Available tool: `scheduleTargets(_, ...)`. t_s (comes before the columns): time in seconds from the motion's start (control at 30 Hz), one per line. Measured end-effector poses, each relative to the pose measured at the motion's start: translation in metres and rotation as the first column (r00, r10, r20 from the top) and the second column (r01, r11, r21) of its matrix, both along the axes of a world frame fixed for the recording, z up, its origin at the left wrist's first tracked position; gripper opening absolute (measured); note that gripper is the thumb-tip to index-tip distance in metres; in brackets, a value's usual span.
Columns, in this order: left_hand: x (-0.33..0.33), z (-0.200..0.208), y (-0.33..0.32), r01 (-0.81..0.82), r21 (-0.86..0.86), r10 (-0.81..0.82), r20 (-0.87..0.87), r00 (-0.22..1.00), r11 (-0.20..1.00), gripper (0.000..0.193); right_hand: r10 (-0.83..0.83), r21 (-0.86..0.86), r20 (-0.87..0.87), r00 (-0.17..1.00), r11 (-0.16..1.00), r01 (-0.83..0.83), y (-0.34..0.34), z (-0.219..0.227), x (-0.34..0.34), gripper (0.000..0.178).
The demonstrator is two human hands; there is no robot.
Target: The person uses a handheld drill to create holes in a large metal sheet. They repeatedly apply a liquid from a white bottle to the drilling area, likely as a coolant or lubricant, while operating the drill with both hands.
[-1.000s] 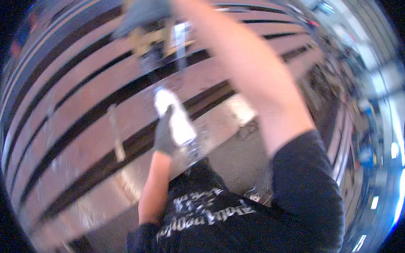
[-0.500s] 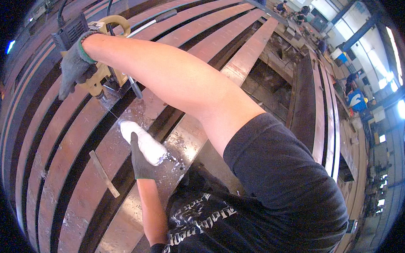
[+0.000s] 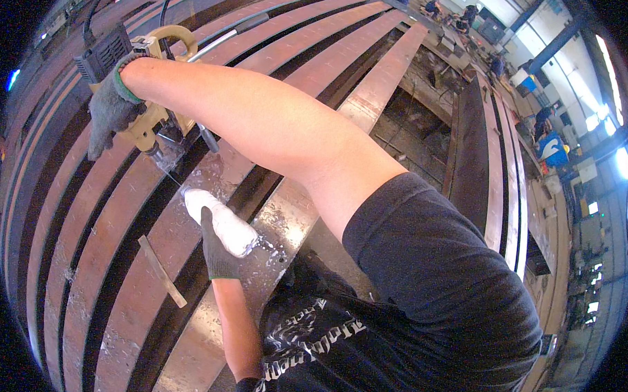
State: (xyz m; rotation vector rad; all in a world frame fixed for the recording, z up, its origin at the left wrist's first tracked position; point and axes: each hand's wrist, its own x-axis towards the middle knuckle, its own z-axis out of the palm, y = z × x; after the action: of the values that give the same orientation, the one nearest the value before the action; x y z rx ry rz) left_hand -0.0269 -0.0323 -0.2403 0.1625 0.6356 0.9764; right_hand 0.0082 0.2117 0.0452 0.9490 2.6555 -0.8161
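The left hand, in a dark grey glove, has its grip closed around a white bottle. The bottle lies tilted above a brownish steel bar, its narrow end pointing up and left toward a tan and black drill. A thin pale line runs from the bottle's tip toward the drill's lower end; whether it is a spout or liquid cannot be told.

The right arm reaches across to the upper left, where the right hand, gloved in grey with a green cuff, is against the drill, its fingers hanging down along the near side. Whether that grip is closed on anything cannot be told. The drill stands over the bars, with a black cable rising behind it.

White drops spot the metal just beside the bottle's wide end. A flat, light-coloured strip lies across the bars, left of the left hand and apart from it.
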Motion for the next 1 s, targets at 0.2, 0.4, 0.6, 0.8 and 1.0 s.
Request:
scheduleTargets(0.2,-0.009,-0.038,0.009,0.079,0.024,-0.082,0.170,0.982,0.997,0.051,-0.014,0.022,0.021,1.000,1.000,0.014,-0.006,0.002,-0.001,0.083)
scheduleTargets(0.4,-0.002,-0.005,0.000,-0.016,-0.033,0.015,-0.041,0.999,0.999,0.051,-0.013,0.049,0.071,0.997,0.999,0.010,-0.008,0.003,0.001,0.083)
scheduleTargets(0.6,-0.007,-0.029,0.006,0.030,0.076,-0.041,0.138,0.990,0.997,0.052,0.018,0.046,0.040,0.999,0.999,-0.020,-0.001,-0.001,-0.002,0.083)
scheduleTargets(0.8,-0.009,-0.035,0.007,0.065,0.068,-0.078,0.208,0.975,0.996,0.051,0.025,0.055,0.019,1.000,0.998,-0.026,-0.001,-0.002,-0.003,0.085)
scheduleTargets(1.0,-0.003,-0.002,-0.004,0.029,0.040,-0.029,0.004,1.000,0.999,0.047,-0.075,-0.018,0.002,0.997,0.997,0.075,0.001,-0.005,-0.005,0.085)
